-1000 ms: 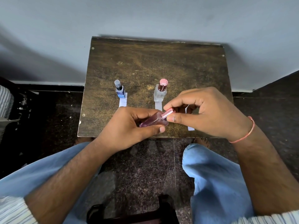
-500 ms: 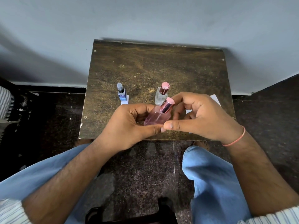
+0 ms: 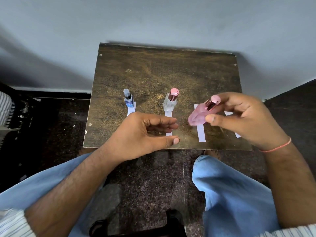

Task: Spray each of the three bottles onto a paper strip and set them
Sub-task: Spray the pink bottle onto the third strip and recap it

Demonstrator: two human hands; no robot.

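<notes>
Handed over since half a second ago: pink bottle [image 3: 201, 112], blurred, now pinched in right hand [image 3: 242, 117] over third paper strip [image 3: 200, 129]. Left hand [image 3: 142, 135] released, loosely curled, empty. Third bottle's turn; needs upright setting at strip's head.

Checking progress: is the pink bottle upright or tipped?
Tipped: the pink bottle leans in the right hand, cap end raised, above the table.

No text, brand, number or sign can be read. A faint, illegible mark is seen on the paper strip [image 3: 131, 109] beneath the blue bottle [image 3: 128, 100]; whatever is printed on that bottle's blue label is too blurred to be made out.
</notes>
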